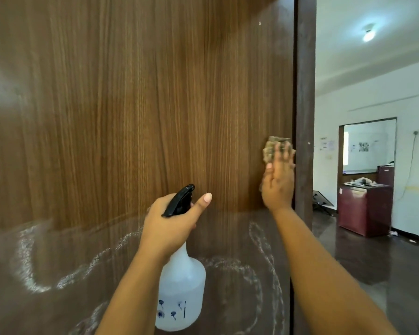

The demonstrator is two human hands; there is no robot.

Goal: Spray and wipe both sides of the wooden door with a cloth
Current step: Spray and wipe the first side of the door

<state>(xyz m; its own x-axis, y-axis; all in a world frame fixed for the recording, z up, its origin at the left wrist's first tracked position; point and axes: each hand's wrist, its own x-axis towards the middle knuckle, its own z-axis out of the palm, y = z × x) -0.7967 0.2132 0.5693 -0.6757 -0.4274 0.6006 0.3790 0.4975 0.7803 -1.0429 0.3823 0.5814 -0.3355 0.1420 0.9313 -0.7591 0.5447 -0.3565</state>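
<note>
The tall brown wood-grain door (136, 105) fills nearly the whole view, standing open with its dark brown edge (304, 105) on the right, and beyond that edge a white-walled room with a maroon cabinet (364, 209) on a dark floor. Across the door's lower part run pale foamy streaks of spray (27, 269), looping and not yet wiped away. That panel looks stiff and heavy on its hinges; I judge it will take firm pressure without giving, though a wet, smooth laminate face will be slippery under the cloth.

Next down in size, the translucent white plastic spray bottle (182, 296) with a black trigger head (179, 201), hanging in front of the door's lower middle. It looks light and rigid, best taken at the neck, right where it is held. The left hand (169, 226) wraps round that neck below the trigger, fingers curled, thumb sticking up and out.

Smallest, the crumpled tan cloth (272, 151), soft and floppy, likely damp, so it needs a flat palm behind it. The right hand (277, 184) gives exactly that: fingers straight and close together, pressing the cloth against the door just beside its right edge, at mid-height. This side's wiping looks partly done; the far side cannot be seen.
</note>
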